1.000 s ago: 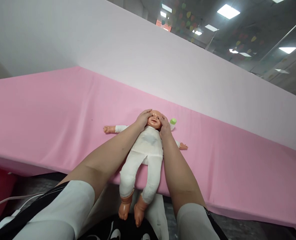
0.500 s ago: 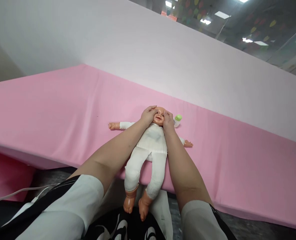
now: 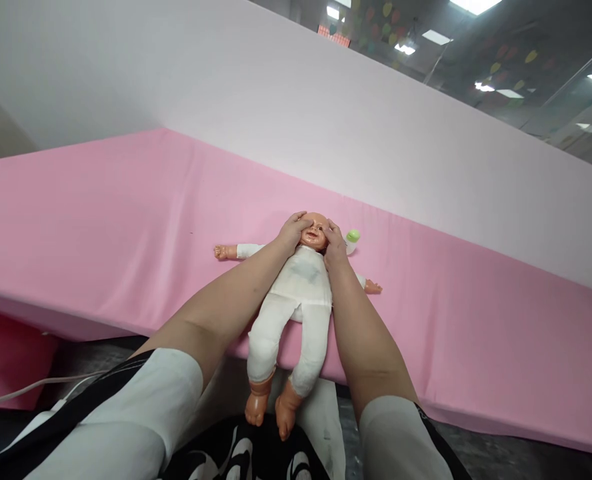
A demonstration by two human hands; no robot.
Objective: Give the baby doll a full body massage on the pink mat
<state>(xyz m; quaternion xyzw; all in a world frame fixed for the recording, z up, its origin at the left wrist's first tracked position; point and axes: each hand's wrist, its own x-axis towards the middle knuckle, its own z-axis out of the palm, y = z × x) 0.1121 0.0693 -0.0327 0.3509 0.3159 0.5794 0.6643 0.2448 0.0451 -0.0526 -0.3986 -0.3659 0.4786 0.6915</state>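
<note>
A baby doll (image 3: 302, 283) with a white cloth body lies on its back on the pink-covered table (image 3: 126, 220), its feet hanging past the front edge. My left hand (image 3: 295, 229) is cupped round one side of its head, thumb on the face near the eye. Against the opposite side of the head, my right hand (image 3: 334, 241) is curved, its thumb side by the other eye. Both hands cover the sides of the doll's head. Just beyond my right hand stands a small bottle (image 3: 351, 241) with a green cap, partly hidden by that hand.
A white wall panel (image 3: 296, 113) rises behind the table, with glass (image 3: 476, 60) above it showing ceiling lights. At lower left are a red box-like thing (image 3: 11, 360) and a white cable (image 3: 36, 385). Black patterned clothing (image 3: 246, 453) shows below the doll's feet.
The whole view has shifted slightly. My thumbs and fingers have moved a little on the doll's face; both hands stay on its head.
</note>
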